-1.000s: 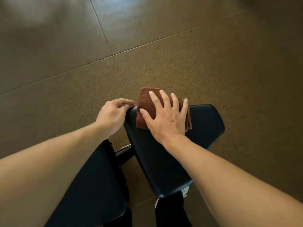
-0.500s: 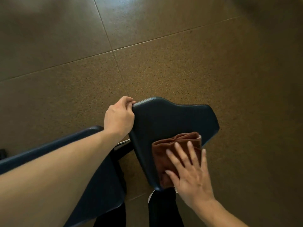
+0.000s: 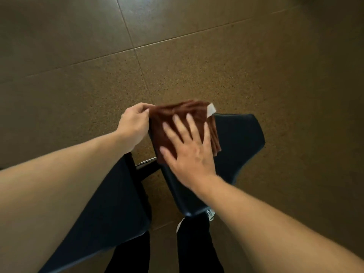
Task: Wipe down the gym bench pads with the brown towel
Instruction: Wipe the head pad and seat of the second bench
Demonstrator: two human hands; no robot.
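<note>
Two hands work at the middle of the frame, above a dark seat pad [image 3: 236, 138]. The right hand [image 3: 189, 152] lies flat on a folded brown towel [image 3: 167, 119], its fingers [image 3: 178, 125] straight and spread wide, palm down, pressing the cloth against the pad's upper left part. The towel covers the pad's far left corner and reaches to its far edge; a small white tag [image 3: 211, 111] sticks out at the towel's upper right corner. The picture is a little blurred around this hand and the cloth.

The left hand [image 3: 134, 125] sits just left of the towel, at the pad's left edge. Its fingers are curled, with the thumb and fingertips closed at the towel's upper left corner; whether they pinch the cloth or the pad's rim beneath it I cannot tell.

The pad's right part is bare, running out to a rounded corner at the right of centre. A second dark pad [image 3: 110, 209] lies at the lower left, partly under the left forearm, with a dark metal bar [image 3: 146, 169] in the gap between the two pads. Below the seat pad, at the bottom centre, stand dark trouser legs [image 3: 195, 245] and a bit of a white shoe [image 3: 210, 213]. Brown speckled floor [image 3: 197, 66] tiles, parted by thin seams, fill the rest.
</note>
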